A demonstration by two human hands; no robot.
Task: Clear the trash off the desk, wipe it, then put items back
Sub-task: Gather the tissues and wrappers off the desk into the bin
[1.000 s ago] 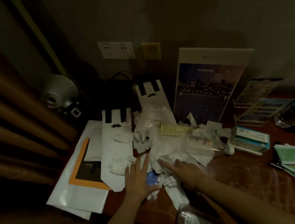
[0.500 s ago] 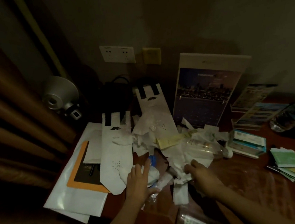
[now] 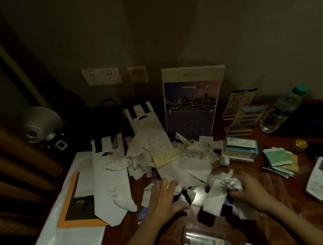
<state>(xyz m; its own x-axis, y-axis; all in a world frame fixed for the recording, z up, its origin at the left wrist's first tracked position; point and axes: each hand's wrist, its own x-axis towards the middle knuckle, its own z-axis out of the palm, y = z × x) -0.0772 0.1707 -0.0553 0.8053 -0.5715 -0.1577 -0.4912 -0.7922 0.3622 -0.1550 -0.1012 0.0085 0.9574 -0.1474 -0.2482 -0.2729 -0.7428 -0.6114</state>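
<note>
Many tissues (image 3: 216,193) crowd box (image 3: 240,151), calendar (image 3: 192,108).

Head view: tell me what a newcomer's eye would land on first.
The heap of crumpled white paper sprawled across the middle of the desk grabs the eye, with the left hand laid on its near edge and the blurred right hand beside a tissue wad. Behind it a calendar stands against the wall.
</note>
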